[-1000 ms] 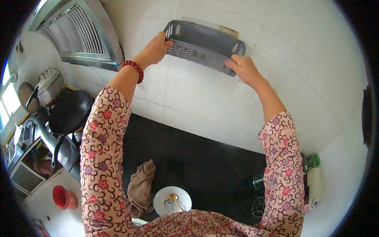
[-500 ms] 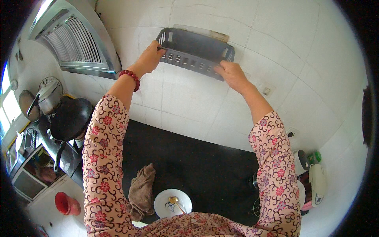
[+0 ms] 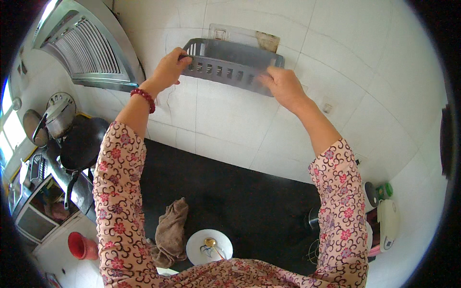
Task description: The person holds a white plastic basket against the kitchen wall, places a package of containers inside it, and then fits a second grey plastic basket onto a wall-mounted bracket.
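Note:
A grey plastic basket [image 3: 223, 71] with slotted sides is held up in front of the tiled wall, one end in each hand. My left hand [image 3: 168, 69], below which sits a dark red bead bracelet [image 3: 145, 98], grips its left end with the thumb at the rim. At the right end of the front side, my right hand [image 3: 286, 89] is closed on the basket, thumb on top. Behind and above the basket, a clear strip [image 3: 237, 34] with a brown-stained patch shows on the wall. Inside the basket I make out nothing.
On the black counter [image 3: 245, 192] below lie a brown cloth [image 3: 170, 230] and a white bowl [image 3: 194, 247] with a spoon in it. A range hood [image 3: 96, 48] juts out at upper left, above a black wok [image 3: 84, 144]. Small appliances [image 3: 386, 225] stand at right.
The basket has come slightly down and left from the wall strip, more of which now shows above it. Both hands moved with it, the left one outward to the left.

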